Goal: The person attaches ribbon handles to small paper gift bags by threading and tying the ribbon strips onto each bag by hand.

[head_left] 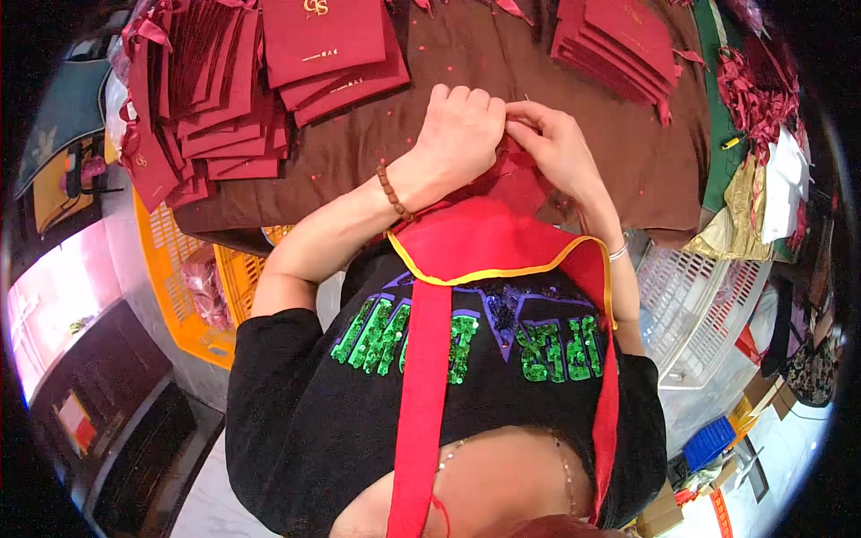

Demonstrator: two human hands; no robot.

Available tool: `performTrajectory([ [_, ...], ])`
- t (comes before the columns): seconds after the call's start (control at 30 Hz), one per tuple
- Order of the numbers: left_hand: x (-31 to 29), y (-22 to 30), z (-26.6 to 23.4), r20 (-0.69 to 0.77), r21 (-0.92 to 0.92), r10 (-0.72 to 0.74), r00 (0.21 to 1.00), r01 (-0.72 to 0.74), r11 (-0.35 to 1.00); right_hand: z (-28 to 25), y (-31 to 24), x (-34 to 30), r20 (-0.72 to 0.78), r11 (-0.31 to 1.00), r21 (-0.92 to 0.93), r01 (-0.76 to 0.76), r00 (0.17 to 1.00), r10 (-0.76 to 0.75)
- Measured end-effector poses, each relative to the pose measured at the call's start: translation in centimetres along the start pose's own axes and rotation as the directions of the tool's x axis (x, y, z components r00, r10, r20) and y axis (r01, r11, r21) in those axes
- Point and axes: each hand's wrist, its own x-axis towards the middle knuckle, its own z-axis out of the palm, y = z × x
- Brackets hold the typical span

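Close together over the near middle of the brown cloth, both my hands are on a dark red piece [523,175] of the same colour as the bags around it. My left hand [462,130] is curled into a fist, its back toward me, at the left side of that piece. My right hand [558,151] pinches at its top with thumb and index finger, almost touching the left hand. My hands cover most of the piece, so its shape and kind are hard to tell. It lies just beyond the red apron [484,240] with yellow edging.
Dark red paper bags with ribbons lie in stacks [224,99] at the left, a pile [327,58] at the back and another [619,45] at the back right. Orange crates [184,309] stand below left, a white basket [708,318] below right. Ribbons [758,103] hang at the right.
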Motion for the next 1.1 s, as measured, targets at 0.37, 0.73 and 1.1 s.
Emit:
performTrajectory([
  [0.37,2.1,-4.4,-1.9,0.353,-0.401,-0.082,0.932,0.229,0.887,0.2,-2.6,-1.2,-0.067,0.947,-0.302,0.108,0.989,-0.134],
  [0.73,7.6,-7.0,-1.5,0.785,-0.617,0.531,0.320,0.322,0.718,1.4,-3.7,-2.1,-0.056,0.755,-0.532,0.383,0.874,-0.482],
  [1.1,6.8,-5.7,0.6,0.695,-0.701,0.040,0.718,0.664,0.262,1.5,-3.6,-1.7,-0.040,0.735,-0.536,0.415,0.857,-0.513],
])
